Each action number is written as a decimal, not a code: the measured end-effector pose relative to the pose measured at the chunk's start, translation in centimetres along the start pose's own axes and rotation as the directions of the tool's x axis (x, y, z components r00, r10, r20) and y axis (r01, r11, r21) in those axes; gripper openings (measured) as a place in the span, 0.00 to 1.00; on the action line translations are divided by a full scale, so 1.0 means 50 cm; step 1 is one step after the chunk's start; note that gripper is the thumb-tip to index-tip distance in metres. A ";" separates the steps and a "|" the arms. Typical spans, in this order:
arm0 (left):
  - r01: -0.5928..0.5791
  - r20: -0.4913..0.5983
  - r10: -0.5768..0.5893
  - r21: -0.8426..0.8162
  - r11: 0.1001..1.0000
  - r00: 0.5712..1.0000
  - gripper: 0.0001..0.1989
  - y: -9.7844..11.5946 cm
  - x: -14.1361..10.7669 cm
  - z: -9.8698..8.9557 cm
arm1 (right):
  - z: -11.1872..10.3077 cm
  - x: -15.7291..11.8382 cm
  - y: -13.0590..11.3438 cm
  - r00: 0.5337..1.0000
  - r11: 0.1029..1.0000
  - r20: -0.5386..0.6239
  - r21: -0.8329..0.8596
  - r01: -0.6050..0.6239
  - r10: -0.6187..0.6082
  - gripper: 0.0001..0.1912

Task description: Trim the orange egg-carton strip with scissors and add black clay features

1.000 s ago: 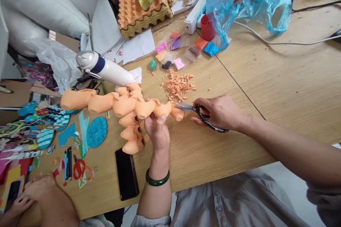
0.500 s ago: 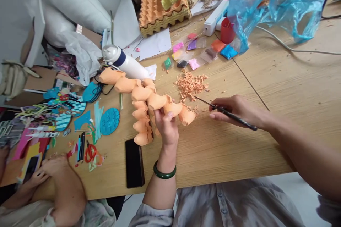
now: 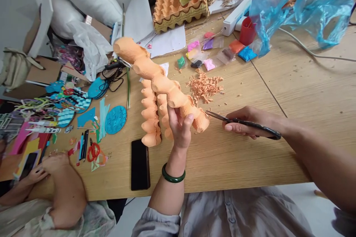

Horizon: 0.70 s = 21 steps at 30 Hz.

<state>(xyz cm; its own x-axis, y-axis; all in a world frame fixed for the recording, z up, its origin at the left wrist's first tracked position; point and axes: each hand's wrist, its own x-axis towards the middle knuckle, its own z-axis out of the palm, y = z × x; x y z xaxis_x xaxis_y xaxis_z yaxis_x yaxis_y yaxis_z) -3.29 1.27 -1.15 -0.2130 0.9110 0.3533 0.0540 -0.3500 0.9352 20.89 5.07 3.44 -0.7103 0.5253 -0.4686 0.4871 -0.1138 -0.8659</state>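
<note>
My left hand point(image 3: 181, 127) grips a strip of orange egg carton point(image 3: 164, 83) near its lower end. The strip slants up to the left, its row of cups facing me. In my right hand point(image 3: 246, 118) is a pair of black-handled scissors point(image 3: 250, 122). Its blade tips are at the ragged edge of the strip's end cup; I cannot tell whether they touch it. Two more carton strips lie beneath: one orange strip point(image 3: 150, 114) shows clearly, the other is partly hidden by my hand. Beyond the scissors is a heap of orange scraps point(image 3: 205, 87).
A black phone point(image 3: 139, 164) lies left of my forearm. Red scissors point(image 3: 93, 151), pens and a blue oval point(image 3: 116, 119) are further left, near another person's arm point(image 3: 65, 189). Stacked egg trays point(image 3: 167, 2), coloured clay packets point(image 3: 209, 64) and a blue plastic bag point(image 3: 294, 11) are at the back.
The strip's far end has swung up and closer to me, no longer over the white bottle. The scissors have come to the strip's end cup. The whole view has shifted slightly.
</note>
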 end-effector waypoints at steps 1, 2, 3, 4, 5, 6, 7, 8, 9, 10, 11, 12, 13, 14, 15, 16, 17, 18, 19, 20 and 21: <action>-0.007 0.011 0.007 -0.001 1.000 1.000 0.38 0.000 0.000 0.001 | 0.001 0.001 0.000 1.000 1.000 0.002 0.004 0.007 -0.007 0.29; -0.011 0.023 0.011 -0.010 1.000 1.000 0.37 0.000 0.001 0.002 | 0.002 0.001 0.001 1.000 1.000 0.005 0.009 0.008 -0.008 0.29; -0.011 0.032 0.011 -0.023 1.000 0.999 0.36 0.000 0.001 0.003 | 0.003 0.002 0.001 1.000 1.000 0.009 0.014 0.003 -0.003 0.29; -0.007 0.037 0.008 -0.036 0.999 0.999 0.35 0.000 0.001 0.003 | 0.003 0.003 0.001 1.000 1.000 0.013 0.024 -0.007 0.007 0.29; 0.000 0.038 0.002 -0.045 0.999 0.999 0.35 -0.001 0.001 0.003 | 0.004 0.003 0.001 1.000 0.999 0.020 0.035 -0.020 0.020 0.29; 0.010 0.036 -0.008 -0.051 0.999 0.999 0.35 -0.001 0.000 0.003 | 0.004 0.004 0.001 0.999 0.998 0.028 0.044 -0.033 0.032 0.29; 0.020 0.032 -0.018 -0.053 0.998 0.999 0.34 -0.002 -0.001 0.003 | 0.004 0.004 0.000 0.998 0.998 0.039 0.049 -0.045 0.043 0.29; 0.029 0.029 -0.027 -0.055 0.998 0.999 0.34 -0.003 -0.001 0.003 | 0.004 0.005 0.000 0.997 0.997 0.050 0.049 -0.054 0.051 0.29; 0.035 0.027 -0.033 -0.057 0.998 0.999 0.34 -0.004 -0.001 0.003 | 0.004 0.006 0.000 0.997 0.997 0.059 0.044 -0.059 0.056 0.29; 0.038 0.027 -0.036 -0.059 0.998 0.999 0.34 -0.005 -0.002 0.003 | 0.004 0.006 0.000 0.996 0.998 0.065 0.034 -0.058 0.056 0.30; 0.039 0.028 -0.037 -0.061 0.997 0.999 0.34 -0.005 -0.002 0.003 | 0.004 0.007 0.001 0.996 0.998 0.071 0.020 -0.053 0.051 0.30; 0.038 0.031 -0.036 -0.061 0.997 0.999 0.33 -0.005 -0.002 0.003 | 0.004 0.008 0.002 0.996 0.999 0.074 0.006 -0.045 0.045 0.30; 0.039 0.034 -0.037 -0.054 0.998 0.999 0.33 -0.005 -0.001 0.003 | 0.004 0.009 0.003 0.996 0.999 0.074 -0.007 -0.040 0.040 0.30; 0.039 0.037 -0.037 -0.038 0.999 0.999 0.33 -0.005 -0.001 0.003 | 0.005 0.010 0.004 0.997 0.999 0.073 -0.015 -0.039 0.040 0.29; 0.040 0.040 -0.039 -0.013 0.999 0.998 0.34 -0.005 -0.001 0.003 | 0.006 0.011 0.006 0.997 0.999 0.069 -0.018 -0.044 0.046 0.29; 0.042 0.043 -0.043 0.020 0.999 0.998 0.34 -0.005 -0.001 0.003 | 0.007 0.012 0.007 0.996 0.998 0.063 -0.016 -0.055 0.056 0.29; 0.047 0.047 -0.049 0.056 0.997 0.998 0.35 -0.005 -0.001 0.004 | 0.007 0.013 0.008 0.996 0.998 0.058 -0.011 -0.066 0.067 0.29; 0.052 0.048 -0.057 0.087 0.995 0.997 0.36 -0.005 -0.002 0.004 | 0.008 0.014 0.008 0.996 0.997 0.055 -0.006 -0.075 0.075 0.29; 0.056 0.049 -0.062 0.104 0.993 0.997 0.36 -0.005 -0.003 0.004 | 0.009 0.014 0.008 0.995 0.997 0.056 -0.003 -0.079 0.079 0.29; 0.057 0.051 -0.062 0.102 0.993 0.997 0.36 -0.006 -0.003 0.005 | 0.010 0.013 0.007 0.995 0.997 0.057 -0.001 -0.077 0.077 0.29; 0.056 0.050 -0.060 0.083 0.995 0.997 0.36 -0.007 -0.004 0.006 | 0.010 0.012 0.006 0.996 0.998 0.055 0.001 -0.070 0.070 0.29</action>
<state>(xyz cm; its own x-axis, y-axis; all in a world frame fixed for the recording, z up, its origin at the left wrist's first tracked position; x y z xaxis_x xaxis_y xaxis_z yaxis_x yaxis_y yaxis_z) -2.97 1.26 -1.52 -0.1668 0.9402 0.2969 0.1232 -0.2789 0.9524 20.32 4.92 2.82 -0.7011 0.4691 -0.5370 0.5355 -0.1509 -0.8310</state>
